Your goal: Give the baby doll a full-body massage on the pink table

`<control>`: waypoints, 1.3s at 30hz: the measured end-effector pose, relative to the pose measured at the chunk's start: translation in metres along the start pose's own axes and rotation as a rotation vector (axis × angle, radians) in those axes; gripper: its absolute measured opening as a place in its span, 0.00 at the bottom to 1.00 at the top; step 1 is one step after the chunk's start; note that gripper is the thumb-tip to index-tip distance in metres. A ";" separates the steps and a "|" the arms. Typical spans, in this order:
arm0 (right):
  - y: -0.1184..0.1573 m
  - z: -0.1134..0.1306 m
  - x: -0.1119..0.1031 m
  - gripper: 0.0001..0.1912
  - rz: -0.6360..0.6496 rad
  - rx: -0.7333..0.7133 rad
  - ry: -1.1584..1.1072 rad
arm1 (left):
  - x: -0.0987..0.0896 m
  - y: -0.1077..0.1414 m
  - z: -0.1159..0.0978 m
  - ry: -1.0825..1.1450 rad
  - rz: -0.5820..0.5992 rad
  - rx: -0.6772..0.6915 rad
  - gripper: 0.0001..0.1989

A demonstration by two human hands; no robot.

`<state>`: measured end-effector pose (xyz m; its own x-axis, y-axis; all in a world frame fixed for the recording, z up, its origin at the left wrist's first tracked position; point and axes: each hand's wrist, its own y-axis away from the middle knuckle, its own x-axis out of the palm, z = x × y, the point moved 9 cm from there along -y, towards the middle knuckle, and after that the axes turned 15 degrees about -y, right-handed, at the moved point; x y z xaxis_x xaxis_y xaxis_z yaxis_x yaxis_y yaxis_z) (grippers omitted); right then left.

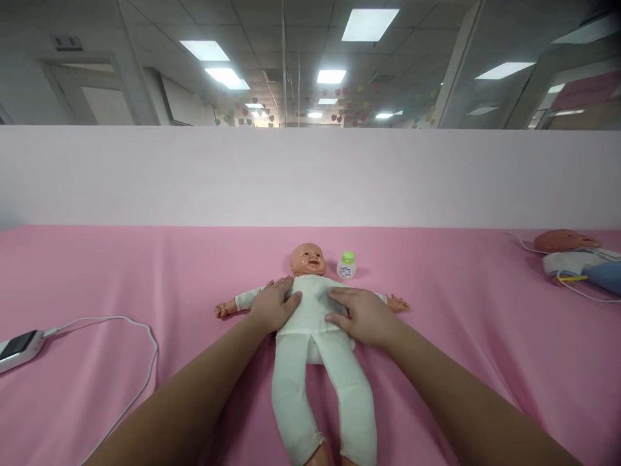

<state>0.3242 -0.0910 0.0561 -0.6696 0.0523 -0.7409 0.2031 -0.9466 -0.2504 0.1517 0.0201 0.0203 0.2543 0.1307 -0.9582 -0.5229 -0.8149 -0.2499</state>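
While the left hand (pixel 274 309) and right hand (pixel 367 316), fingers loosely spread, touch the baby doll (pixel 314 304) at nine and three o'clock, light pressure seems best.

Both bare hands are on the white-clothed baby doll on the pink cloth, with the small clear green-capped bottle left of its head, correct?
The bottle's side is wrong: the head view shows the small clear green-capped bottle right of the head. Otherwise yes: left hand and right hand are on the white-clothed baby doll, on the pink cloth.
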 end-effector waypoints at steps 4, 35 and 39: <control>0.016 0.055 0.018 0.17 0.025 -0.324 -0.206 | -0.002 0.000 -0.002 0.002 -0.012 0.011 0.33; 0.026 -0.119 -0.057 0.24 0.072 0.510 -0.073 | -0.034 0.011 0.096 -0.196 0.206 -0.144 0.15; 0.029 -0.143 -0.071 0.19 0.000 0.640 -0.043 | -0.032 0.014 0.140 -0.209 0.247 -0.381 0.13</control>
<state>0.4800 -0.0765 0.0127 -0.7004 0.0516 -0.7118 -0.2546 -0.9499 0.1816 0.0221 0.0834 0.0284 -0.0286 -0.0134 -0.9995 -0.2023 -0.9792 0.0189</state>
